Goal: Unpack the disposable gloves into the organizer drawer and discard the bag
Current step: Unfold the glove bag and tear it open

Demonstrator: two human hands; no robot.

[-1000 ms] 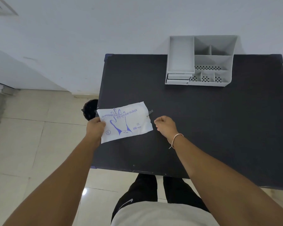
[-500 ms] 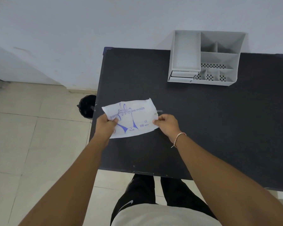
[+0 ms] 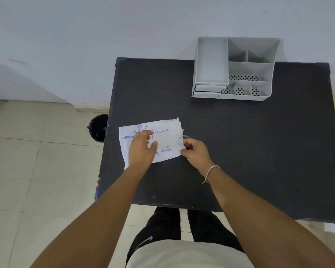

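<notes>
From the head camera, your bag (image 3: 162, 140) of gloves lies flat on the black table (image 3: 240, 151), near its left edge and close to you. Its long axis runs left to right, tilted a little so the right end sits farther from you. The blue print reads left to right from where you stand, so the lettering is upright to you; the torn, ragged end points right.

Your left hand (image 3: 141, 149) rests palm-down on the left half of the bag, fingers spread and flat over the print — pressing, not clenched around anything. Your right hand (image 3: 195, 151) is curled at the bag's right end, fingertips pinching the torn edge, where a bit of clear film shows just beyond the white. A thread bracelet (image 3: 211, 172) sits on that wrist.

The grey organizer (image 3: 234, 68) stands at the far edge of the table against the wall, well apart from the bag. Its tall left bay, the split back bays and the three small front cells with perforated floors all look bare. The drawer (image 3: 208, 88) sits low at the front left — pushed in, its contents hidden.

A black bin (image 3: 98, 127) stands on the tiled floor just beside the table's left edge; you cannot see into it clearly.
</notes>
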